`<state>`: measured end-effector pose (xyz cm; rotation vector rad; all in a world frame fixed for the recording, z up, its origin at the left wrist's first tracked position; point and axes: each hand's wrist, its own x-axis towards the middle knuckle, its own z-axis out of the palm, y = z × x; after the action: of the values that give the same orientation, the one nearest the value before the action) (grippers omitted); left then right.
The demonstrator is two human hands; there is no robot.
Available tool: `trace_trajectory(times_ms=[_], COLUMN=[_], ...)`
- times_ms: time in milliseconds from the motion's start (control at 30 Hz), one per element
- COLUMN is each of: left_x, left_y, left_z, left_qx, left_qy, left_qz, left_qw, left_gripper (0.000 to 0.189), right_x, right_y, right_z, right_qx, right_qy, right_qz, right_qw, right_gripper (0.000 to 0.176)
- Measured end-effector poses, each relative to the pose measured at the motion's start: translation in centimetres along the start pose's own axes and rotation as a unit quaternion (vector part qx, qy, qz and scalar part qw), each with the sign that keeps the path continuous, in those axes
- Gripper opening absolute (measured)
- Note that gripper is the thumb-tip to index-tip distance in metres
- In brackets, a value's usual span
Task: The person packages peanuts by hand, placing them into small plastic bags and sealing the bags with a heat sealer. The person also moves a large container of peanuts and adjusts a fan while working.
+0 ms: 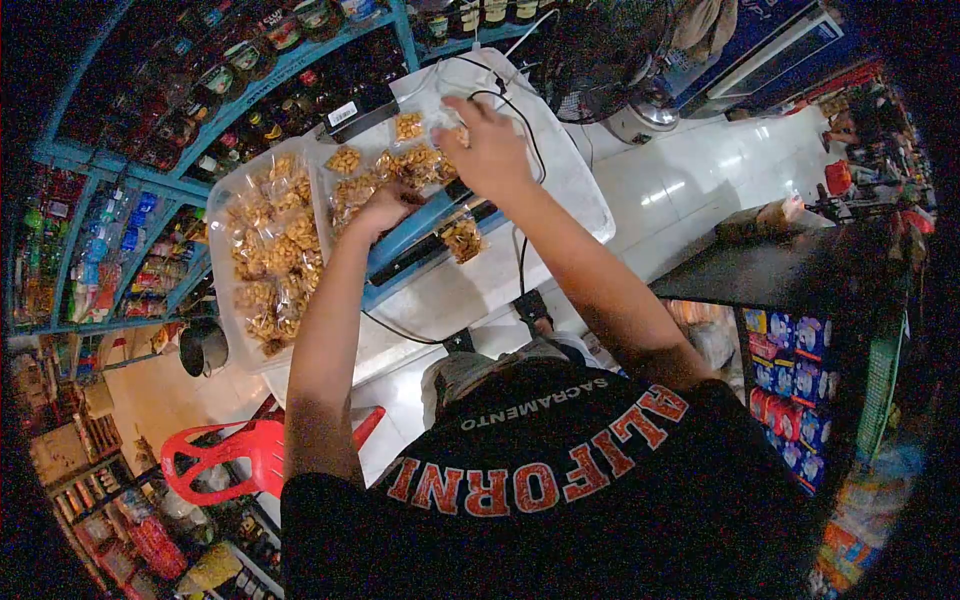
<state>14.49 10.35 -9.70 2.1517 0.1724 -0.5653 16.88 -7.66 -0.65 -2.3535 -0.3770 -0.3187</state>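
While my right hand (487, 150) has fingers apart, I can't tell what my left hand (378, 213) grips.
Snack packets (425, 162) lie beyond the blue bar (412, 236) on the table (578, 190); a careless sweep could scatter them.

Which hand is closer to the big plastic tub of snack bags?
Left. The left hand is just right of the tub; the right hand is farther right, beyond more snack bags.
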Motion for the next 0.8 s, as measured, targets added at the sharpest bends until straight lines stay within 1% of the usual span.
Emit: trace_trajectory(times_ms=[33, 67, 133, 200, 233, 300, 367, 400, 467, 533, 633, 700, 800], left_x=[0.4, 0.8, 0.4, 0.0, 0.1, 0.5, 0.9, 0.9, 0.7, 0.5, 0.2, -0.1, -0.1], left_y=[-0.2, -0.4, 0.0, 0.1, -0.3, -0.9, -1.5, -1.3, -1.2, -0.9, -0.1, 0.3, 0.5], left_z=[0.1, 0.0, -0.3, -0.5, -0.4, -0.2, -0.2, -0.3, -0.2, -0.3, -0.3, -0.4, -0.5], left_qx=[0.0, 0.013, 0.024, 0.024, 0.023, -0.001, -0.005, -0.01, -0.013, -0.018, 0.002, 0.035, 0.04], left_qy=[0.0, -0.01, -0.018, -0.05, -0.05, -0.03, -0.048, -0.066, -0.063, -0.059, -0.056, -0.047, -0.059], left_qz=[0.0, -0.01, -0.023, -0.023, -0.025, 0.0, 0.001, 0.003, 0.013, 0.022, 0.009, 0.034, 0.024], left_qw=[1.0, 1.0, 0.999, 0.998, 0.998, 1.0, 0.999, 0.998, 0.998, 0.998, 0.998, 0.998, 0.997], left_gripper=[0.036, 0.034, 0.032, 0.027, 0.027, 0.024, 0.024, 0.023, 0.023, 0.023, 0.023, 0.023, 0.022], right_x=[-0.2, -0.5, -1.1, -1.5, -1.5, -1.7, -1.7, -1.8, -1.9, -1.8, -1.9, -1.8, -1.9], right_y=[0.4, 1.2, 1.9, 2.9, 3.4, 4.0, 4.2, 4.5, 5.2, 5.2, 5.1, 5.2, 5.7], right_z=[1.2, 2.0, 2.4, 3.0, 3.4, 3.9, 4.2, 4.5, 5.3, 5.3, 5.1, 5.1, 5.4], right_qx=[-0.054, -0.054, -0.117, -0.131, -0.12, -0.11, -0.113, -0.113, -0.136, -0.124, -0.109, -0.107, -0.114], right_qy=[-0.027, -0.028, -0.08, -0.09, -0.081, -0.073, -0.04, -0.04, -0.04, -0.04, -0.046, -0.051, -0.053], right_qz=[0.023, 0.022, 0.069, 0.072, 0.08, 0.089, 0.073, 0.075, 0.083, 0.083, 0.087, 0.092, 0.088], right_qw=[0.998, 0.998, 0.987, 0.985, 0.986, 0.987, 0.99, 0.99, 0.986, 0.988, 0.989, 0.989, 0.988], right_gripper=[0.038, 0.038, 0.038, 0.034, 0.031, 0.028, 0.023, 0.023, 0.021, 0.02, 0.02, 0.02, 0.022])
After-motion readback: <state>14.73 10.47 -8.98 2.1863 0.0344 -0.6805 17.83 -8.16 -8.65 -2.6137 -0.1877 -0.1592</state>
